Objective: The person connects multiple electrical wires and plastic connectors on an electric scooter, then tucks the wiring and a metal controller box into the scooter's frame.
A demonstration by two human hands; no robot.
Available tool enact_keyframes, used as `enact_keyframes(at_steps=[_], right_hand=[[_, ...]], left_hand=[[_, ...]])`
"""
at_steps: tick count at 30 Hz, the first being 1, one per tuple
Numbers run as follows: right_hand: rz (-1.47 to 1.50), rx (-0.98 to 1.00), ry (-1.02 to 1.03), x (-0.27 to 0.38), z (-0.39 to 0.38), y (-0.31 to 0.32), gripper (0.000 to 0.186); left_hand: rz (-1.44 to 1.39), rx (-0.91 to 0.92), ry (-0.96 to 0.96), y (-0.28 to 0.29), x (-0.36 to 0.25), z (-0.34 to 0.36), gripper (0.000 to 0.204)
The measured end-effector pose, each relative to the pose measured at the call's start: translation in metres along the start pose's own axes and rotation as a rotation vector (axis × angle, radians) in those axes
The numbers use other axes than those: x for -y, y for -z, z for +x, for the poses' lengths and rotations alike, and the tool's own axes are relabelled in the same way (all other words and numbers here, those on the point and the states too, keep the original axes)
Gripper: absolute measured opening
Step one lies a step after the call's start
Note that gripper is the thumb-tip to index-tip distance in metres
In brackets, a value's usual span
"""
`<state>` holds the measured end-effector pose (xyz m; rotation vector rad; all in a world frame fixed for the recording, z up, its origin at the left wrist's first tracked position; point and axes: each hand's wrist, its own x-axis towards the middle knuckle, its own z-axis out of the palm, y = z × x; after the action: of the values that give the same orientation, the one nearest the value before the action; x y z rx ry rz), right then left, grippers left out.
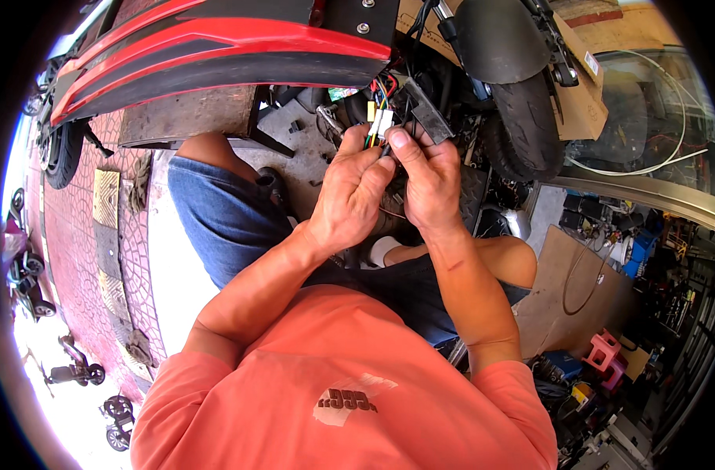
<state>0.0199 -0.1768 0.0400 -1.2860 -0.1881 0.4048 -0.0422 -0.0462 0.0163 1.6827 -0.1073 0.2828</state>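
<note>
Evidently, in the head view, everything turns on the small white connectors just past your fingertips: they lie directly on the far side of both hands, in line with the gap between them. Their long axis runs near to far, with the far end leaning slightly right. Coloured wires rise from beyond them toward the right end of the red and black panel, and a yellow connector sits just to their left.

Your left hand is curled nearly closed, thumb against bent fingers, with thin wires coming out at the fingertips. Your right hand is drawn into a pinch, its thumb tip pointing far and left, at the near end of the white pieces. Neither hand is nearer by much; I'd judge the right thumb to be slightly closer. Something dark shows between the two thumbs, but you can't tell from this angle exactly what is gripped, or by which hand.

To the right, a flat black box lies aslant, far left to near right, its near end at your right fingers; whether they hold it or merely touch it is hidden. Farther right stands the black tyre, well apart from your grip.
</note>
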Motion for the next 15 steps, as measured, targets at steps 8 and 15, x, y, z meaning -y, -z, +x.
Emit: enact_keyframes(at_steps=[8,15], right_hand=[[-0.008,0.095,-0.185,0.005,0.011,0.03,0.022],[-0.032,0.051,-0.292,0.001,0.015,0.065,0.025]], left_hand=[[-0.317,0.031,0.258,0.015,0.008,0.001,0.029],[-0.734,-0.058,0.635,0.043,0.003,0.01,0.032]])
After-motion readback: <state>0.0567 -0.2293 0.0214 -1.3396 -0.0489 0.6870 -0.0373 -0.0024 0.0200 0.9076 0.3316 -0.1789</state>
